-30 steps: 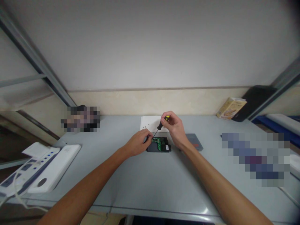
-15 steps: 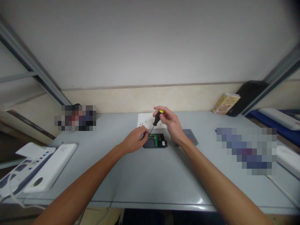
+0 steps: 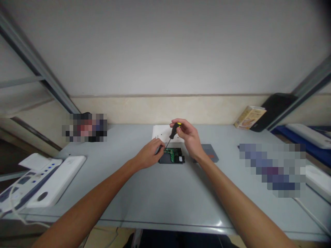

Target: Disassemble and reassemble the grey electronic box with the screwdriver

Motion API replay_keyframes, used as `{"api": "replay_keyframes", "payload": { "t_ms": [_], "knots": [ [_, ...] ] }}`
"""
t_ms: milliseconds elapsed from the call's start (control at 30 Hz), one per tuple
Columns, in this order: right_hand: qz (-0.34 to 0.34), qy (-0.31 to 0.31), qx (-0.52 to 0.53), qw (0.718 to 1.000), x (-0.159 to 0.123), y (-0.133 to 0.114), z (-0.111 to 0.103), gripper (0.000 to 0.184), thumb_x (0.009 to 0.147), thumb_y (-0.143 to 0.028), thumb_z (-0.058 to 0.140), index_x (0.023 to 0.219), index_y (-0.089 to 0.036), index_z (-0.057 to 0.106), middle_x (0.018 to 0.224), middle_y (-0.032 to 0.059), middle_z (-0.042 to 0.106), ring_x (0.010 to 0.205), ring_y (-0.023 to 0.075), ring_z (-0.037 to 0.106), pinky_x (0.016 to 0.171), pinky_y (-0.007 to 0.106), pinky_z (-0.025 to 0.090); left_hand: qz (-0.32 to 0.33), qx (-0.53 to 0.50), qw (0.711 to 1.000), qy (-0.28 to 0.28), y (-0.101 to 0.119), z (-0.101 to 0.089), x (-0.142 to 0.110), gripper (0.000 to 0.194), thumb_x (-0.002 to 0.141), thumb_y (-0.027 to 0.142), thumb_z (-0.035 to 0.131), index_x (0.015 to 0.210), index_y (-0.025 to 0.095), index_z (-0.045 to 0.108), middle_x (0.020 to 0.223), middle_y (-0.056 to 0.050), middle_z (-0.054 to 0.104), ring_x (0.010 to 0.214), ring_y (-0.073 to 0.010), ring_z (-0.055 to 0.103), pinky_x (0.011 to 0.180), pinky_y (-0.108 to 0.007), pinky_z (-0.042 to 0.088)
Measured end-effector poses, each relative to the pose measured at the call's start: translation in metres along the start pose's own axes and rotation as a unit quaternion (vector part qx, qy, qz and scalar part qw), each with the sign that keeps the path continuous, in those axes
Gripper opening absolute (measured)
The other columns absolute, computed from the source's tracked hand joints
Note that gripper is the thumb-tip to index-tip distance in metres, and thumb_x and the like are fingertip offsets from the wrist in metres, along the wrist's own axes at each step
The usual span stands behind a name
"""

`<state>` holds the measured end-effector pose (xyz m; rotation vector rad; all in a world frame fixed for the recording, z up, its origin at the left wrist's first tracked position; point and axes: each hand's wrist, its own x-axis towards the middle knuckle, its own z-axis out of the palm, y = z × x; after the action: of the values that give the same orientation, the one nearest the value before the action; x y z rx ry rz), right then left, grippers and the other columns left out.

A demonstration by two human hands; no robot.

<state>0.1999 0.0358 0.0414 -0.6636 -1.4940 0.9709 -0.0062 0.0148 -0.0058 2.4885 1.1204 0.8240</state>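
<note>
My right hand (image 3: 190,136) is closed around a screwdriver (image 3: 174,131) with a black handle and yellow end. Its thin shaft slants down to the left, the tip at the upper left part of a green circuit board (image 3: 172,155). This board sits in a dark flat device casing (image 3: 164,158) on the desk. Closed at the casing's left edge, my left hand (image 3: 149,154) grips it with the fingertips close to the screwdriver tip. Behind the casing lies a white sheet (image 3: 157,130) with several small dark bits on it, apparently screws.
A grey flat panel (image 3: 210,151) lies partly behind my right wrist. On the left of the desk (image 3: 144,199) are a white power bank (image 3: 58,182) and a power strip (image 3: 28,181). A yellowish box (image 3: 249,117) stands at the back right. Two areas are pixelated.
Both hands hold nearly the same pose, the screwdriver still at the board. The whole view has shifted and tilted slightly.
</note>
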Motion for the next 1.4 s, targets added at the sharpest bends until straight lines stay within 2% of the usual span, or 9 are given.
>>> {"api": "replay_keyframes", "payload": {
  "t_ms": [167, 333, 500, 733, 833, 1000, 1133, 1233, 1400],
  "knots": [
    [0.006, 0.030, -0.038, 0.999, 0.0000, 0.0005, 0.0007, 0.017, 0.088, -0.036, 0.070, 0.102, -0.026, 0.070, 0.105, 0.0037, 0.068, 0.096, 0.0199, 0.063, 0.086, 0.036, 0.051, 0.009, 0.002, 1.000, 0.000, -0.0010, 0.0003, -0.0011, 0.015, 0.098, 0.016, 0.046, 0.101, 0.020, 0.060, 0.097, -0.006, 0.064, 0.096, -0.0215, 0.058, 0.088, -0.036, 0.048],
    [0.017, -0.006, 0.012, 1.000, -0.0007, -0.0013, 0.0034, 0.025, 0.094, -0.035, 0.061, 0.118, -0.029, 0.065, 0.108, 0.0045, 0.069, 0.101, 0.0208, 0.064, 0.089, 0.038, 0.051, 0.017, 0.005, 1.000, 0.001, -0.0025, 0.0009, -0.0017, 0.015, 0.099, 0.017, 0.045, 0.102, 0.020, 0.060, 0.097, -0.006, 0.064, 0.096, -0.0215, 0.058, 0.089, -0.037, 0.049],
    [0.000, 0.030, -0.053, 0.998, -0.0017, 0.0006, 0.0048, 0.016, 0.087, -0.033, 0.071, 0.101, -0.027, 0.067, 0.102, 0.0023, 0.065, 0.093, 0.0189, 0.062, 0.084, 0.035, 0.051, 0.017, 0.007, 1.000, -0.001, -0.0027, 0.0013, -0.0019, 0.014, 0.099, 0.016, 0.045, 0.099, 0.020, 0.059, 0.096, -0.006, 0.064, 0.096, -0.0212, 0.058, 0.088, -0.036, 0.049],
    [0.013, 0.002, -0.022, 1.000, -0.0016, -0.0011, 0.0012, 0.023, 0.093, -0.036, 0.062, 0.114, -0.029, 0.066, 0.115, 0.0043, 0.067, 0.107, 0.0216, 0.062, 0.089, 0.037, 0.051, 0.013, 0.016, 1.000, -0.005, -0.0028, 0.0010, -0.0018, 0.014, 0.100, 0.018, 0.044, 0.098, 0.020, 0.058, 0.095, -0.006, 0.064, 0.095, -0.0214, 0.058, 0.087, -0.036, 0.049],
    [0.013, 0.032, -0.068, 0.997, -0.0003, -0.0008, 0.0002, 0.018, 0.087, -0.036, 0.069, 0.103, -0.027, 0.069, 0.109, 0.0040, 0.066, 0.099, 0.0205, 0.063, 0.085, 0.036, 0.052, 0.014, 0.016, 1.000, -0.004, -0.0030, 0.0008, -0.0023, 0.014, 0.100, 0.018, 0.044, 0.099, 0.020, 0.058, 0.096, -0.006, 0.064, 0.096, -0.0215, 0.058, 0.088, -0.036, 0.049],
    [0.017, 0.000, -0.019, 1.000, 0.0014, 0.0010, -0.0008, 0.027, 0.092, -0.034, 0.062, 0.119, -0.028, 0.064, 0.110, 0.0046, 0.070, 0.104, 0.0204, 0.065, 0.091, 0.038, 0.051, 0.009, 0.017, 1.000, -0.010, -0.0024, 0.0011, -0.0025, 0.014, 0.100, 0.017, 0.044, 0.100, 0.020, 0.058, 0.097, -0.006, 0.064, 0.096, -0.0216, 0.058, 0.089, -0.036, 0.049],
    [0.018, 0.023, -0.069, 0.997, 0.0006, 0.0000, 0.0013, 0.025, 0.087, -0.035, 0.070, 0.110, -0.027, 0.066, 0.108, 0.0033, 0.068, 0.095, 0.0188, 0.065, 0.086, 0.036, 0.053, 0.007, 0.012, 1.000, -0.007, -0.0017, 0.0011, -0.0021, 0.014, 0.100, 0.018, 0.045, 0.098, 0.020, 0.058, 0.096, -0.006, 0.064, 0.096, -0.0215, 0.058, 0.089, -0.036, 0.048],
    [0.018, 0.013, -0.072, 0.997, -0.0005, -0.0028, 0.0033, 0.027, 0.089, -0.031, 0.067, 0.116, -0.028, 0.065, 0.103, 0.0029, 0.069, 0.091, 0.0181, 0.065, 0.087, 0.037, 0.052, 0.008, 0.009, 1.000, -0.007, -0.0014, 0.0008, -0.0018, 0.014, 0.100, 0.017, 0.045, 0.099, 0.020, 0.058, 0.097, -0.006, 0.064, 0.097, -0.0214, 0.058, 0.089, -0.036, 0.049],
    [0.015, -0.003, -0.064, 0.998, -0.0022, -0.0065, 0.0072, 0.029, 0.091, -0.034, 0.065, 0.119, -0.030, 0.062, 0.121, 0.0053, 0.066, 0.105, 0.0203, 0.063, 0.088, 0.037, 0.052, 0.010, 0.005, 1.000, -0.007, -0.0011, -0.0006, -0.0014, 0.014, 0.099, 0.017, 0.046, 0.099, 0.020, 0.060, 0.097, -0.006, 0.065, 0.097, -0.0216, 0.059, 0.089, -0.036, 0.049]
  ]
}}
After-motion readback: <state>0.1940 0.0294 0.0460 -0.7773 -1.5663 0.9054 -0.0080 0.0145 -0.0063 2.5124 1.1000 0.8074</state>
